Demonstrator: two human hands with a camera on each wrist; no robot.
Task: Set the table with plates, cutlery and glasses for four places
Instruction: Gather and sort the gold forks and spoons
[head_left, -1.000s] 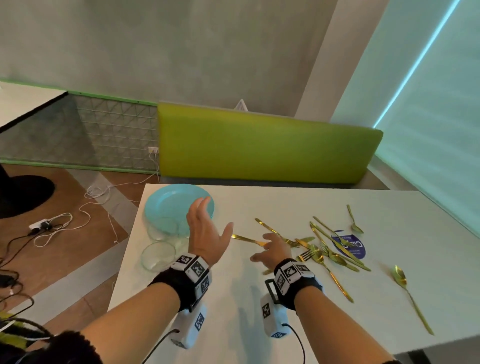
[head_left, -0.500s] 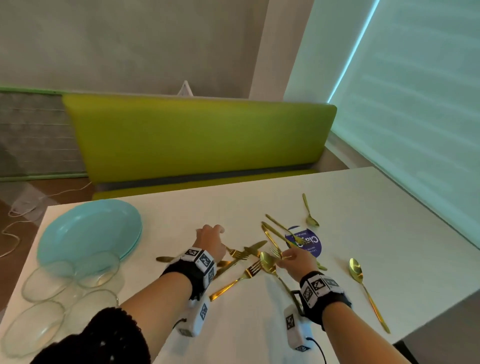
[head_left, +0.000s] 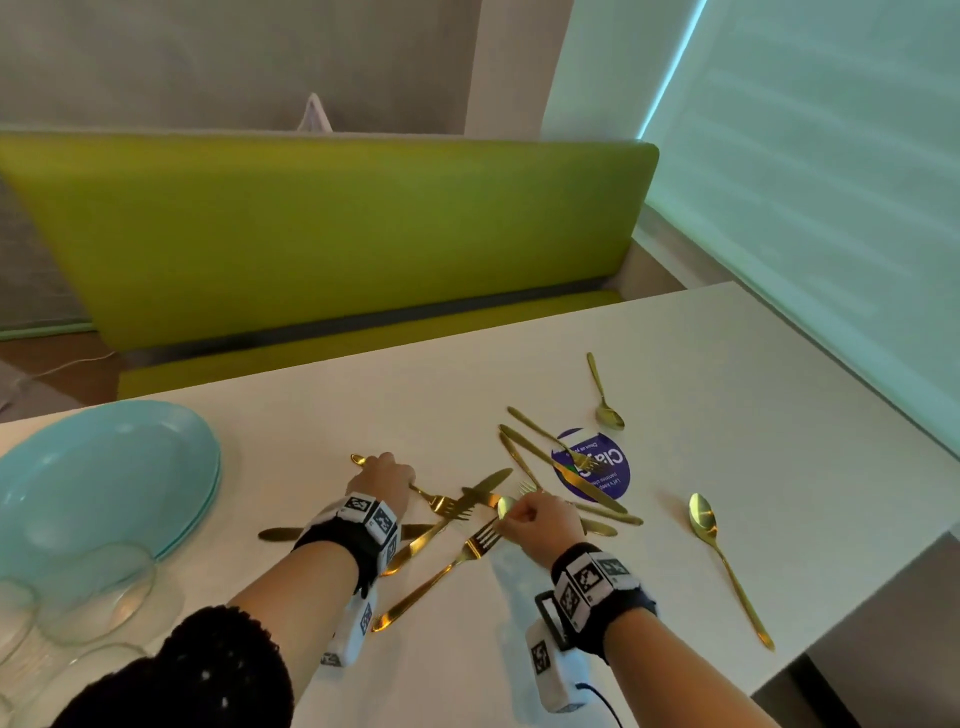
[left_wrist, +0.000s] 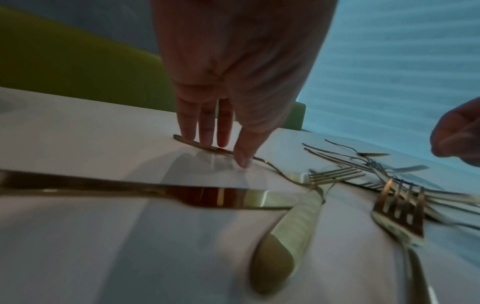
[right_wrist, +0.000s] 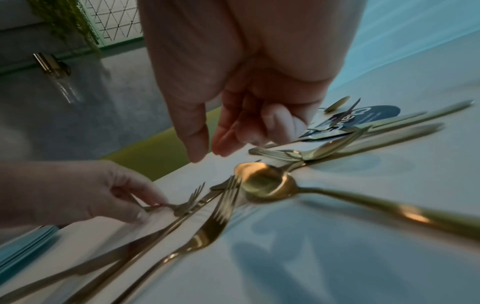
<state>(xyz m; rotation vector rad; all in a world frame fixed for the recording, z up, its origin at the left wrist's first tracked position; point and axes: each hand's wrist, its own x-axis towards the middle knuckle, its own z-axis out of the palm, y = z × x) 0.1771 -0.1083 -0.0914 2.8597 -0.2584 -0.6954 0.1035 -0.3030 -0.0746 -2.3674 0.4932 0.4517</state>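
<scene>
1. Gold cutlery (head_left: 524, 483) lies tangled on the tabletop (head_left: 727, 395) between both hands, presumably awaiting sorting.
2. Left hand (head_left: 382, 480) pinches a fork handle (left_wrist: 207, 148), fingers down.
3. Right hand (head_left: 540, 522) hovers loosely curled, holding nothing.
4. Plates (head_left: 104, 478) stacked left of the left hand.

- Head view: high, looks forward and down over white table (head_left: 727, 395).
- Wrist views: low, near the tabletop, looking along fingers.
- All share the gold cutlery pile (head_left: 483, 506).

Gold cutlery (head_left: 545, 462) lies scattered around both hands on the white table (head_left: 727, 405). Left of the left hand (head_left: 382, 480) sit turquoise plates (head_left: 98, 478). Beyond the right hand (head_left: 540, 522) lies a purple round sticker (head_left: 605, 475). Black-and-white checker tags (head_left: 584, 582) mark the black wristbands.
</scene>
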